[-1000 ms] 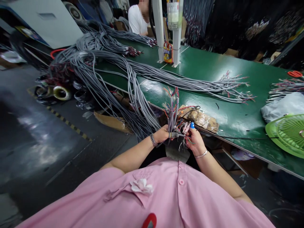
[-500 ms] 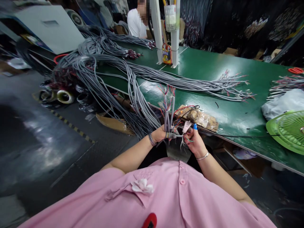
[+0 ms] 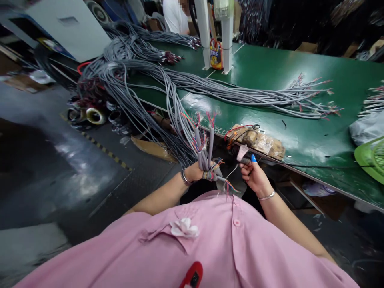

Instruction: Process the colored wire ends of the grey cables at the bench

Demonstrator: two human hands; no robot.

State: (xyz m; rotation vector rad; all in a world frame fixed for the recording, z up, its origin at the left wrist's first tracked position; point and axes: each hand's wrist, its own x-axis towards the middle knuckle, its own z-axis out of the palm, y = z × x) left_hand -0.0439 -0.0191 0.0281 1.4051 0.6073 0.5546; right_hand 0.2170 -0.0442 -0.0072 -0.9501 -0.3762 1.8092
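My left hand [image 3: 198, 172] is closed round a small bunch of grey cables [image 3: 205, 149] that stand upright, their stripped coloured wire ends fanning out at the top. One cable end with loose coloured wires [image 3: 228, 185] sticks out to the right of that fist. My right hand [image 3: 254, 174], with a blue cover on one fingertip, is closed in a pinch on thin wires drawn from that end. Both hands are in front of my pink shirt, just off the near edge of the green table [image 3: 270, 80].
A long bundle of grey cables [image 3: 210, 86] lies across the green table and hangs off its left end. A brown packet [image 3: 258, 140] sits at the near edge. A green fan [image 3: 372, 154] and a plastic bag are at right. White posts [image 3: 216, 36] and another person stand behind. Tape rolls [image 3: 94, 115] lie on the floor.
My right hand has pulled away to the right of the left hand, drawing thin wires out. The view has shifted down and left.
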